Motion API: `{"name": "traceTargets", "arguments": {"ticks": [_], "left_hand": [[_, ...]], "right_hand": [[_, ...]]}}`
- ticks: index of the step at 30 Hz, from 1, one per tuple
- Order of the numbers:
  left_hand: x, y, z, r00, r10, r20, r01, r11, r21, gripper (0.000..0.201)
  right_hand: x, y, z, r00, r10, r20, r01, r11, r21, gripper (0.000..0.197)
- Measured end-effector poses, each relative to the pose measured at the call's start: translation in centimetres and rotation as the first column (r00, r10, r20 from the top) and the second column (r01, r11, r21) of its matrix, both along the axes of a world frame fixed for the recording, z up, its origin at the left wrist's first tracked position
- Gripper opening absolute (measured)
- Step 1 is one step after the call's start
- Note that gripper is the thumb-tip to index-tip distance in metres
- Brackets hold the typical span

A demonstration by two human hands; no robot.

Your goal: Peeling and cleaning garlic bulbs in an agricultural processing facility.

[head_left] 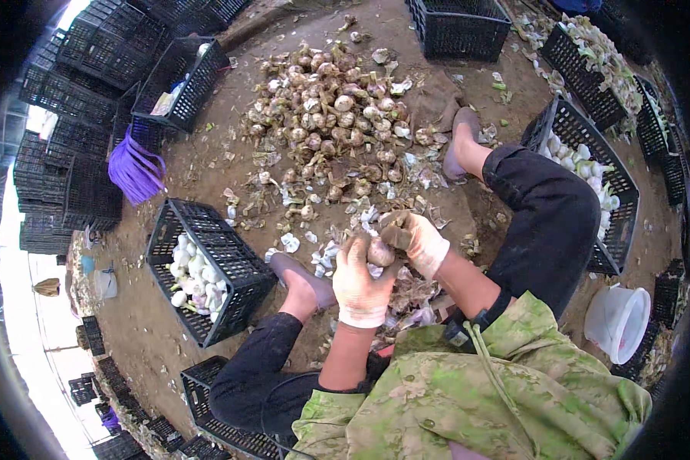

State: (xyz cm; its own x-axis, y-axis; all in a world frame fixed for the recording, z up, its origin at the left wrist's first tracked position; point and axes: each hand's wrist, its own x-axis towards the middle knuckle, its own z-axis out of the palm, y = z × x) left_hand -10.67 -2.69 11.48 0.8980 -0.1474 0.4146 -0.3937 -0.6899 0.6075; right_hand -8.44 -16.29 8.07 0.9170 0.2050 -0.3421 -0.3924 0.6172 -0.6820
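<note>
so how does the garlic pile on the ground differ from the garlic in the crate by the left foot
The garlic pile looks brownish and dirty; the crated garlic looks mostly white and cleaner. The garlic pile lies loose on the ground, while the crated garlic sits inside a black crate. The garlic pile also spreads wider than the crated garlic. Both are heaps of bulbs.

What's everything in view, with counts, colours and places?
Garlic bulb: one, purplish white, between hands
Garlic pile: one, brownish white, ground ahead
Crates holding white garlic: two, black, beside legs
Other crates: many, black, around edges
Buckets: two, white, lower right and far left
Strip bundle: one, purple, upper left
Skins: many, whitish, on ground
Jacket: one, green patterned, bottom
Legs: two, black trousers, either side
Left hand: one, pale glove, cupping bulb
Right hand: one, pale glove, beside bulb
</note>
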Motion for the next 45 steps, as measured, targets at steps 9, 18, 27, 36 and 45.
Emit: {"name": "traceTargets", "arguments": {"ticks": [9, 18, 27, 36, 45], "left_hand": [[-0.1, 2.6, 0.4, 0.990, -0.138, 0.031, 0.120, 0.935, 0.335, 0.048], [0.7, 4.4, 2.6, 0.963, -0.216, -0.158, 0.232, 0.969, 0.086, 0.048], [-1.3, 3.9, -0.6, 0.675, -0.589, -0.444, -0.628, -0.141, -0.766, 0.047], [-0.7, 4.8, -0.5, 0.729, -0.493, -0.475, -0.278, 0.420, -0.864, 0.046], [-1.4, -1.8, -0.4, 0.781, -0.240, -0.576, -0.286, 0.684, -0.671, 0.066]], "right_hand": [[-0.1, 0.1, 0.3, 0.960, 0.253, -0.120, -0.249, 0.967, 0.048, 0.043], [-1.0, 0.2, 2.8, 0.915, 0.398, -0.058, -0.395, 0.860, -0.323, 0.037], [-0.8, -1.5, 3.5, 0.766, 0.641, -0.053, -0.260, 0.233, -0.937, 0.030], [-2.1, 0.6, 2.5, 0.974, 0.224, -0.014, -0.221, 0.944, -0.244, 0.031], [-0.6, -1.2, 1.8, 0.865, 0.256, 0.432, 0.290, 0.447, -0.846, 0.023]]}}
